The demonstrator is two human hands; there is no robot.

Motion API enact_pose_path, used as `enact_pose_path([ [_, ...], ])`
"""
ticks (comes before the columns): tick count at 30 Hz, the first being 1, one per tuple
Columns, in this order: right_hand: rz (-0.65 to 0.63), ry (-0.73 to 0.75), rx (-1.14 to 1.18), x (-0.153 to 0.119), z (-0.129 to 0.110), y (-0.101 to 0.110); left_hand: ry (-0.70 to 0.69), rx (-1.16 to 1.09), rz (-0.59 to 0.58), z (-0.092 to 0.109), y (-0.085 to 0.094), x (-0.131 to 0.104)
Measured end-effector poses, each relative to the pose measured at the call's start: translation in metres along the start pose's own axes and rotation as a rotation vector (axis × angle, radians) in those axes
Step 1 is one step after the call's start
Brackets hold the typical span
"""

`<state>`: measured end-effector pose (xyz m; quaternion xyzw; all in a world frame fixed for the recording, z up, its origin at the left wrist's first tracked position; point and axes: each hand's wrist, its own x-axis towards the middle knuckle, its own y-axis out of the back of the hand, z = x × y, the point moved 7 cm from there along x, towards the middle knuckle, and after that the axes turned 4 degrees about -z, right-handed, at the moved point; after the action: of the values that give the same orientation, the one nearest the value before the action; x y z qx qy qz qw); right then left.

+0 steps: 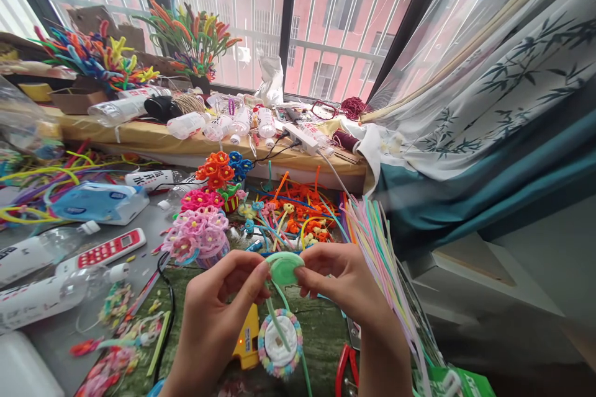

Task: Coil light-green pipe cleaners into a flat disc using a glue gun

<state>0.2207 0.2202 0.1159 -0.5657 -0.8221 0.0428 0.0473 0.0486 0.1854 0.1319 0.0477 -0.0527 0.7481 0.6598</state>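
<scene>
Between my two hands a flat green coil (285, 269) of fuzzy stem is held up. My left hand (223, 307) pinches the coil's left edge, where a green strand comes off. The coil's right edge is between the thumb and fingers of my right hand (342, 279). Green strands (305, 367) hang down from it. Below lies a round white piece with a pastel beaded-looking rim (280, 342), and a yellow tool (248, 338) is beside it, partly behind my left hand.
Pink flowers (198, 236) stand behind my left hand. Pastel stems (372, 242) lie right of my right hand. Red-handled pliers (347, 369) are near the front. Bottles (28, 254) and a red-and-white remote (105, 251) lie left. Orange stem pieces (302, 205) cover the back.
</scene>
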Motion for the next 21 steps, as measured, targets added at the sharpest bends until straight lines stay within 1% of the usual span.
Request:
enact_pose_path([
  [9, 0.082, 0.04, 0.054, -0.0014, -0.0029, 0.0003, -0.003, -0.014, 0.025, 0.0009, 0.0011, -0.0004],
  [16, 0.081, 0.031, 0.028, -0.002, -0.0036, -0.002, -0.039, -0.048, 0.072, 0.0028, -0.0003, -0.0007],
  [19, 0.098, 0.047, 0.033, -0.003, -0.0049, -0.0005, -0.052, -0.055, 0.069, 0.0017, -0.0009, 0.0002],
  [21, 0.101, 0.059, 0.044, -0.0035, -0.006, -0.0002, -0.057, -0.057, 0.044, -0.0014, -0.0009, 0.002],
])
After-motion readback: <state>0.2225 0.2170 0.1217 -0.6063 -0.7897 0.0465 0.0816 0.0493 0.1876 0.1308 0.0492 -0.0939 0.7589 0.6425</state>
